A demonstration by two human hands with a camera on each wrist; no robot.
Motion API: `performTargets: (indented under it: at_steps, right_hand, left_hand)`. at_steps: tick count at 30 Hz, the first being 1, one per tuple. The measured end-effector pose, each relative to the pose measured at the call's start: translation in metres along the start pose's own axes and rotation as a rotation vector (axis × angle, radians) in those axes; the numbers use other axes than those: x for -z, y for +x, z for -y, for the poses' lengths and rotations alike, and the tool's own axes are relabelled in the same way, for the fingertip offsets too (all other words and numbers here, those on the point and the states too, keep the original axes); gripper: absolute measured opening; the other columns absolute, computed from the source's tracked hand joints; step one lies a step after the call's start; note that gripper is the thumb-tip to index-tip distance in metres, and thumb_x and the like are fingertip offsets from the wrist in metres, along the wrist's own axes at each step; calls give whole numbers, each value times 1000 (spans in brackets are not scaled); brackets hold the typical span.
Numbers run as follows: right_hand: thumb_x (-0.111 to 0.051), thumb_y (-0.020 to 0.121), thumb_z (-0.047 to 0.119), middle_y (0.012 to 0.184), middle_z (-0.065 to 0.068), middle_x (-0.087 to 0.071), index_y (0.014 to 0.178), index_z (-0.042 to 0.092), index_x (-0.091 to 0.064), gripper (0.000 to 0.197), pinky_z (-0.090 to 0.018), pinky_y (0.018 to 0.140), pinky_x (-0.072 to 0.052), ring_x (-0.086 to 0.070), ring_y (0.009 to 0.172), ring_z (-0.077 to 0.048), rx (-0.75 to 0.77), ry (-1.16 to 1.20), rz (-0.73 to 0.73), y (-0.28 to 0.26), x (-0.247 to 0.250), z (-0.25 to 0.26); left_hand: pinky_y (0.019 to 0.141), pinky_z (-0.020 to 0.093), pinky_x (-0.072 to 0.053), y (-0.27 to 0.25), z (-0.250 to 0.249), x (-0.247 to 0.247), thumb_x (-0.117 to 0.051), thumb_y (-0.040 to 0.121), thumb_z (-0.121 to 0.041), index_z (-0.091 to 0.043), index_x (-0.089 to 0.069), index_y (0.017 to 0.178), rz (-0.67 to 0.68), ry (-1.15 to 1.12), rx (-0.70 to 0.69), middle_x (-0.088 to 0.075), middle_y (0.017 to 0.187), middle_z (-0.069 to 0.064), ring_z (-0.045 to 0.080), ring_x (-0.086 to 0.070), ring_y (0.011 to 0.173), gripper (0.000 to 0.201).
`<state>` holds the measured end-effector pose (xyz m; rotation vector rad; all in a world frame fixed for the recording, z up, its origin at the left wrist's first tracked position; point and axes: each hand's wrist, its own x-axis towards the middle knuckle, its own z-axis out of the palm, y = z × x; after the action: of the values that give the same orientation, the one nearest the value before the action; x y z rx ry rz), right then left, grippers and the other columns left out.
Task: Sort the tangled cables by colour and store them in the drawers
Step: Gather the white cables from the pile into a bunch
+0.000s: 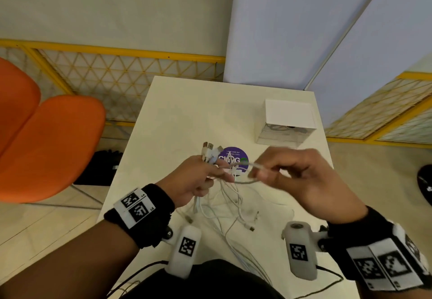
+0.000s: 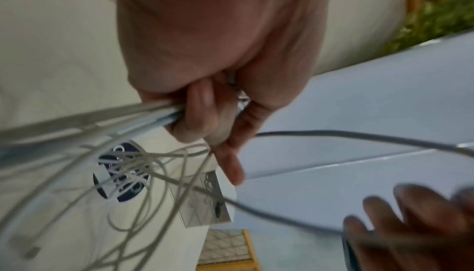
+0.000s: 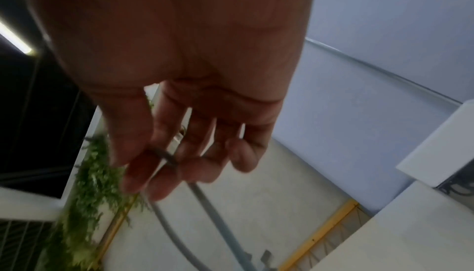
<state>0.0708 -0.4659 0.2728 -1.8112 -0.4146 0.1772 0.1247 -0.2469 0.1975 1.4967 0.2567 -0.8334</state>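
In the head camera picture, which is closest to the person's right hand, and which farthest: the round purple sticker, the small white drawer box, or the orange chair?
From the right hand, nearest first:
1. Round purple sticker on the table, just to the hand's left.
2. Small white drawer box with clear fronts, farther back on the table.
3. Orange plastic chair, off the table at far left.

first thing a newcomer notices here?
Probably the two hands raised over the table's middle: the left hand grips a bunch of white cables with the plugs sticking up past its fingers, and the right hand pinches one cable out to the side. Next, the orange chair at the left, and the small drawer box at the table's far right.
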Motion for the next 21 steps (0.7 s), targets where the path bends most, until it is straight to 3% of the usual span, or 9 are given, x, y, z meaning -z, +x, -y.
performTargets:
  at_steps: [2,4,7,9,11,14,16,19,21]
  right_hand:
    - [-72,89,24,79,-6,-69,85,15,-78,11,-42,67,-41,-55,71,-27,-65,-25,132,-8,-5,-4]
    - [-75,86,24,80,-2,-70,86,16,-79,9,-39,68,-40,-56,71,-22,-133,-51,247,-13,-15,-8]
    - [-75,87,29,87,8,-70,93,23,-78,10,-28,68,-43,-60,76,-15,-202,-173,483,-16,-30,-16]
    - [-72,88,35,94,14,-69,102,27,-76,17,-18,70,-42,-62,81,-10,-255,-239,581,-16,-33,-25]
    - [-69,90,39,96,13,-71,105,25,-75,22,-21,72,-48,-64,79,-4,-315,-215,535,-11,-33,-35]
    - [-65,94,29,84,2,-72,96,16,-73,16,-33,69,-53,-63,63,-10,-346,-190,160,1,-30,-64]
    - [-70,90,22,80,7,-67,99,24,-70,9,-28,67,-51,-59,61,-8,-326,-269,-18,9,-30,-84]
    - [-76,84,18,85,11,-64,100,33,-66,24,-21,68,-48,-56,66,-6,-285,-334,-1,18,-41,-100]
    - [-76,84,20,81,13,-67,88,31,-68,14,-22,69,-48,-56,68,-6,-230,-352,8,22,-51,-106]
  left_hand:
    - [44,24,-12,6,-1,1,-46,94,-2,-7,-58,104,-86,-174,59,-76,98,18,10,-15,45,16]
    - [42,23,-12,12,0,1,-51,97,-9,-10,-55,94,-140,-245,79,-76,96,16,9,-16,42,5]
    - [36,20,-16,17,4,-2,-63,98,-16,-8,-59,78,-174,-141,93,-67,76,9,7,-23,40,22]
    - [36,20,-18,15,5,-2,-63,98,-13,-6,-60,73,-153,-42,86,-64,73,7,9,-27,43,26]
    - [38,22,-18,9,2,0,-61,98,-10,-6,-60,75,-89,56,65,-65,74,7,10,-26,45,23]
    - [42,21,-18,-2,-8,2,-57,98,-8,-4,-64,82,-24,245,44,-67,80,13,11,-25,44,17]
    - [43,21,-19,-8,-15,1,-57,98,-7,-3,-65,86,-24,329,36,-70,77,11,10,-27,42,15]
    - [44,22,-22,-15,-23,-1,-58,98,-8,-2,-68,86,-51,387,10,-68,72,8,8,-30,41,17]
    - [44,23,-23,-20,-27,0,-58,99,-10,3,-69,88,-39,381,-10,-64,73,10,8,-30,42,19]
